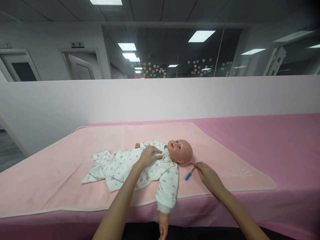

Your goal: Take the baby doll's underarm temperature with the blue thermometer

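Observation:
A baby doll (181, 151) lies on its back, its head to the right, dressed in a white patterned romper (130, 163). My left hand (148, 156) rests on the doll's chest by the collar, thumb and fingers a little apart, pointing at the neck opening. Beside the doll's head, my right hand (207, 175) is closed, fingertips pinched at the upper end of a slim stick with a blue end (188, 176). The blue end points down and left, close to the peach cloth. One doll arm (163, 223) hangs over the table's front edge.
Beneath the doll spreads a peach cloth (62, 160) with a pale border, over a pink table cover (282, 150). A low white partition (160, 100) stands behind the table. Beyond it are glass panels with heart-shaped stickers (153, 70) and doors at the left.

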Demonstrator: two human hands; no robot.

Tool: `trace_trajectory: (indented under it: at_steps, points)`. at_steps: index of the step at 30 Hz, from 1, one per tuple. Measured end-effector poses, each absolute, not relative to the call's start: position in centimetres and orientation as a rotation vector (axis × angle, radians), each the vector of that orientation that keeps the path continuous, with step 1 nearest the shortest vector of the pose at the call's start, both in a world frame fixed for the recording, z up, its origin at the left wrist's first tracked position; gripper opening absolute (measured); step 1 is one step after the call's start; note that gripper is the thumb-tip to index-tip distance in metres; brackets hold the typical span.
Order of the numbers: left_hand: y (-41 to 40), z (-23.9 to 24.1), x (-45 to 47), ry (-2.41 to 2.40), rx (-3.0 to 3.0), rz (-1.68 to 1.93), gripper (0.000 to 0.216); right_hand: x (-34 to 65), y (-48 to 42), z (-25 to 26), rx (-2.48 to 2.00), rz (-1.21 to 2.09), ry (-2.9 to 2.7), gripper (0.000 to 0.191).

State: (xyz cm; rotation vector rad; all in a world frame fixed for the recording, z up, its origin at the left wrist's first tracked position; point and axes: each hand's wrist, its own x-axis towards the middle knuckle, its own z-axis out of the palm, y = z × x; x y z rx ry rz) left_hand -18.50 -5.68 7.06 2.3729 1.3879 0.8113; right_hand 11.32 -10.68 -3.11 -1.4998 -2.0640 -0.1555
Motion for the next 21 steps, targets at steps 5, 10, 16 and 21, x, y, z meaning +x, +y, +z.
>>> trace_trajectory:
  at_steps: [5, 10, 16, 21]
  points:
    - [-4.7, 8.3, -18.4, 1.447, 2.224, 0.689, 0.023, 11.6, -10.6, -2.4, -1.645, -0.224, -2.14, 0.036]
    - [-2.3, 9.7, -20.0, 1.644, 2.076, 0.626, 0.029, 11.4, -11.0, 0.1, -1.678, -0.177, -2.195, 0.032]
    - [-0.8, 12.5, -22.0, 1.869, 2.185, 0.519, 0.028, 11.3, -14.3, 5.9, -1.481, 0.14, -2.317, 0.028]
    - [-1.9, 14.7, -20.1, 1.97, 2.511, 0.418, 0.031, 8.2, -14.2, 12.1, -1.361, 0.196, -2.171, 0.028]
